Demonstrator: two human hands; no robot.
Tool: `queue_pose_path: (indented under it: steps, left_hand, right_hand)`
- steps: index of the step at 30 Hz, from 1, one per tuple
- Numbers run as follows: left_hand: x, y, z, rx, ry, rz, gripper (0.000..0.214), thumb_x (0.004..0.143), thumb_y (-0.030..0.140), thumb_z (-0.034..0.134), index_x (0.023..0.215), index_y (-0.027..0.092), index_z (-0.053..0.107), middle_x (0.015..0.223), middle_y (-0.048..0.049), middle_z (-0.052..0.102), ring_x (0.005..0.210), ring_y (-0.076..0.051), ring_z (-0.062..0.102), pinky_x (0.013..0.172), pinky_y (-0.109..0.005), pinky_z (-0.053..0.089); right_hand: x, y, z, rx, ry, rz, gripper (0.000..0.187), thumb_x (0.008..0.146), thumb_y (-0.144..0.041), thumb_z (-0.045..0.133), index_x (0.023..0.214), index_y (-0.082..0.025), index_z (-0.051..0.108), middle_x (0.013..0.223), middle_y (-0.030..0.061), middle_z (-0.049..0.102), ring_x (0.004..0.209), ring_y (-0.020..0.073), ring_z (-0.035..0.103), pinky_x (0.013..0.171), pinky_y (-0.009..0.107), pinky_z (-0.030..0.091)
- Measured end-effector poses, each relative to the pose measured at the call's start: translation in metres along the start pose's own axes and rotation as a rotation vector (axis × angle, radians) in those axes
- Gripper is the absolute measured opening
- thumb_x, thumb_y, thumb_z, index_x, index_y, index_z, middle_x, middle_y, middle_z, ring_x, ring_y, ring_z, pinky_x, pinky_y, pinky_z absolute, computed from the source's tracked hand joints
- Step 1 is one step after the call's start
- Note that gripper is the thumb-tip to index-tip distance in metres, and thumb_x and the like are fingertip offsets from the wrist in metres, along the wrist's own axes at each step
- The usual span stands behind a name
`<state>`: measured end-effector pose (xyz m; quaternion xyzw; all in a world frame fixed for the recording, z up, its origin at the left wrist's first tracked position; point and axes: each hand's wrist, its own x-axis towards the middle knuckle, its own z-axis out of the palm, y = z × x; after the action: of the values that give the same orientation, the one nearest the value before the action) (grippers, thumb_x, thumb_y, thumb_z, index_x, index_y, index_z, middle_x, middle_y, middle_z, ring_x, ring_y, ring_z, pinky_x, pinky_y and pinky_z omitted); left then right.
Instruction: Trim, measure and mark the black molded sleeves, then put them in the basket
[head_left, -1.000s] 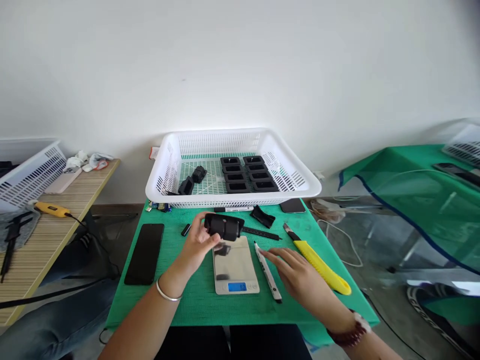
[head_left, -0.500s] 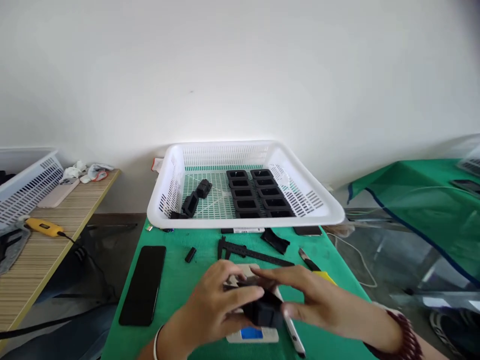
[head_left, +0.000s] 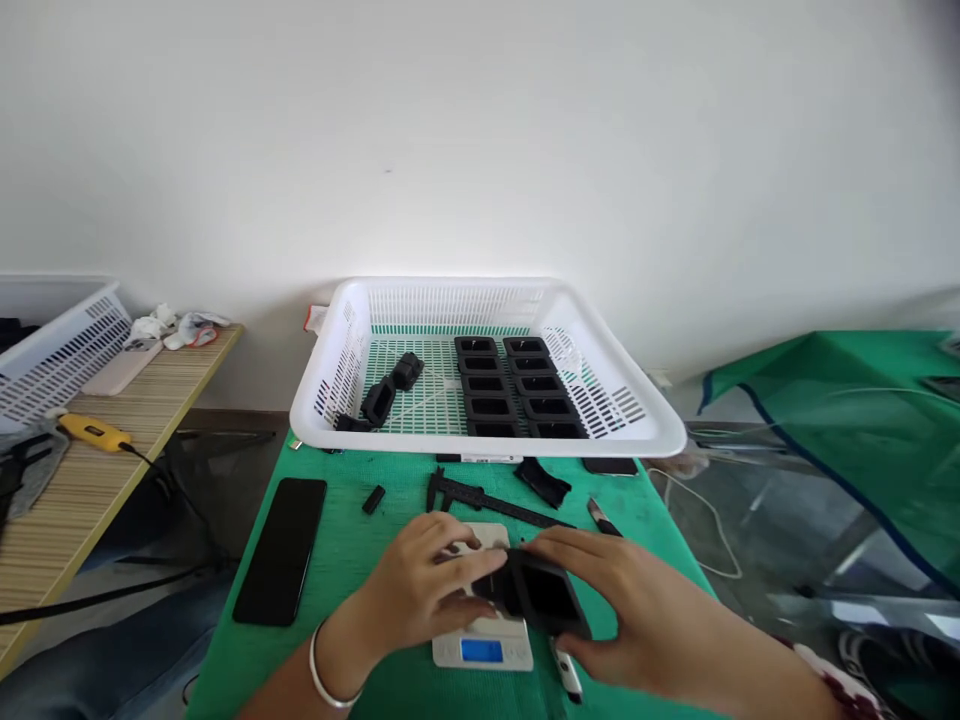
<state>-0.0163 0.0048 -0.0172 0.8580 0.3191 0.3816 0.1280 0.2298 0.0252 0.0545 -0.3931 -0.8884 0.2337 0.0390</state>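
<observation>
Above a small pocket scale with a lit blue display, my right hand grips a black rectangular frame by its right side, thumb at the near edge. Its dark opening faces up towards me. From the left, my left hand has its fingers curled round a dark part beside the frame; whether the two are joined I cannot tell. A white pen-like tool lies partly hidden beneath the right hand. Behind the hands lie a black caliper and a craft knife.
A white plastic basket at the back holds two columns of black frames and several black pieces. On the green cloth lie a phone, a small black block and a curved black scrap. A wooden table stands at left.
The black frame has turned so its opening shows upward, and it sits further right of my left fingers. More of the scale's near end now shows. The view has shifted slightly.
</observation>
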Motion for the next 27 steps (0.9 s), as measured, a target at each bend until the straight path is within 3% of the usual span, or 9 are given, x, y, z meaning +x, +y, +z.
queue_pose_path:
  steps: [6, 10, 13, 16, 19, 22, 25, 27]
  left_hand:
    - [0.0, -0.005, 0.001, 0.051, 0.059, -0.051, 0.046, 0.087, 0.032, 0.06, 0.129, 0.02, 0.048, 0.102, -0.0091, 0.061, 0.092, -0.019, 0.059, 0.078, -0.034, 0.053]
    - [0.002, -0.009, -0.006, 0.136, 0.157, -0.093, 0.037, 0.089, 0.028, 0.057, 0.125, 0.021, 0.05, 0.106, -0.0086, 0.061, 0.1, -0.02, 0.059, 0.084, -0.036, 0.054]
    - [0.007, -0.01, -0.017, 0.273, 0.26, -0.09, 0.03, 0.089, 0.026, 0.055, 0.119, 0.02, 0.054, 0.104, -0.009, 0.061, 0.102, -0.021, 0.058, 0.088, -0.038, 0.052]
    - [0.014, -0.014, -0.03, 0.401, 0.4, -0.165, 0.025, 0.09, 0.025, 0.053, 0.113, 0.019, 0.057, 0.108, -0.011, 0.06, 0.11, -0.024, 0.056, 0.095, -0.042, 0.048]
    - [0.027, -0.022, -0.045, 0.459, 0.408, -0.251, 0.024, 0.092, 0.025, 0.047, 0.112, 0.018, 0.059, 0.113, -0.0122, 0.061, 0.116, -0.025, 0.054, 0.099, -0.043, 0.045]
    - [0.055, -0.039, -0.062, 0.445, 0.254, -0.361, 0.023, 0.094, 0.026, 0.042, 0.102, 0.017, 0.062, 0.095, -0.0088, 0.068, 0.092, -0.021, 0.064, 0.082, -0.035, 0.051]
    - [0.095, -0.063, -0.079, 0.5, 0.092, -0.574, 0.018, 0.09, 0.024, 0.049, 0.101, 0.019, 0.062, 0.084, -0.0054, 0.071, 0.076, -0.021, 0.065, 0.067, -0.032, 0.05]
    - [0.119, -0.08, -0.087, 0.551, -0.025, -0.654, 0.017, 0.087, 0.02, 0.052, 0.098, 0.02, 0.064, 0.091, -0.0069, 0.072, 0.085, -0.023, 0.066, 0.07, -0.032, 0.049]
  right_hand:
    - [-0.021, -0.001, 0.024, -0.154, 0.329, -0.124, 0.057, 0.069, -0.024, 0.062, 0.125, -0.019, 0.055, 0.119, 0.0104, 0.066, 0.105, 0.0265, 0.065, 0.083, 0.037, 0.057]
    - [-0.036, -0.015, 0.032, -0.21, 0.439, -0.131, 0.054, 0.074, -0.029, 0.062, 0.126, -0.017, 0.053, 0.118, 0.012, 0.066, 0.103, 0.0271, 0.066, 0.082, 0.039, 0.058]
    - [-0.044, -0.021, 0.023, -0.264, 0.5, -0.146, 0.051, 0.078, -0.031, 0.06, 0.126, -0.018, 0.052, 0.116, 0.0117, 0.066, 0.104, 0.028, 0.065, 0.083, 0.042, 0.057]
    - [-0.035, -0.023, -0.004, -0.284, 0.587, -0.149, 0.048, 0.081, -0.032, 0.06, 0.127, -0.02, 0.052, 0.118, 0.0111, 0.065, 0.104, 0.0259, 0.064, 0.085, 0.04, 0.056]
    - [0.007, -0.024, -0.037, -0.268, 0.637, -0.139, 0.047, 0.082, -0.036, 0.06, 0.125, -0.019, 0.054, 0.118, 0.0108, 0.064, 0.103, 0.0239, 0.064, 0.085, 0.037, 0.055]
    - [0.077, -0.018, -0.063, -0.229, 0.652, -0.131, 0.05, 0.081, -0.042, 0.06, 0.124, -0.017, 0.057, 0.117, 0.0102, 0.063, 0.102, 0.0233, 0.063, 0.087, 0.036, 0.052]
    - [0.151, -0.005, -0.073, -0.268, 0.422, -0.061, 0.044, 0.077, -0.042, 0.061, 0.112, -0.016, 0.063, 0.104, 0.0092, 0.067, 0.093, 0.0228, 0.063, 0.081, 0.035, 0.051]
    - [0.189, 0.005, -0.07, -0.339, 0.2, -0.06, 0.041, 0.075, -0.045, 0.061, 0.101, -0.015, 0.066, 0.099, 0.0106, 0.067, 0.09, 0.0238, 0.062, 0.077, 0.035, 0.049]
